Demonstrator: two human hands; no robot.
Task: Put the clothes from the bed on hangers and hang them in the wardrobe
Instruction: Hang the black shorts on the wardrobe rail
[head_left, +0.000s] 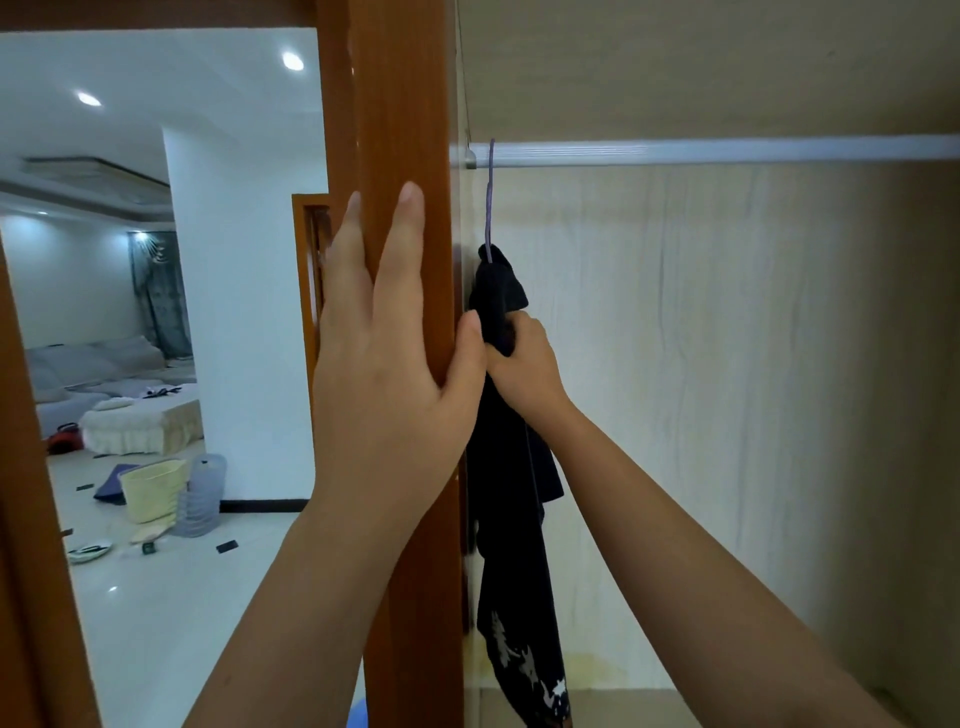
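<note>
— Nearest, the left hand (384, 364): what's it doing?
— Flat on the post (400, 104), fingers (408, 234) straight, thumb round its edge, holding nothing.
— And the garment (514, 571)?
— Hangs long-axis down from a hanger (491, 208) hooked on the rail (727, 151) at its left end, beside the post. The right hand (524, 364) grips it, fingers curled, just below the hanger.
— Room?
— Rightward the rail shows bare; I'd slide it that way.

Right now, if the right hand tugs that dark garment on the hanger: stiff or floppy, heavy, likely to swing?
Probably floppy: the dark garment bunches where the right hand grips it and droops in loose folds. Likely light: the thin purple hanger hook holding it looks nearly straight. May swing: only that hook sits over the rail.
</note>
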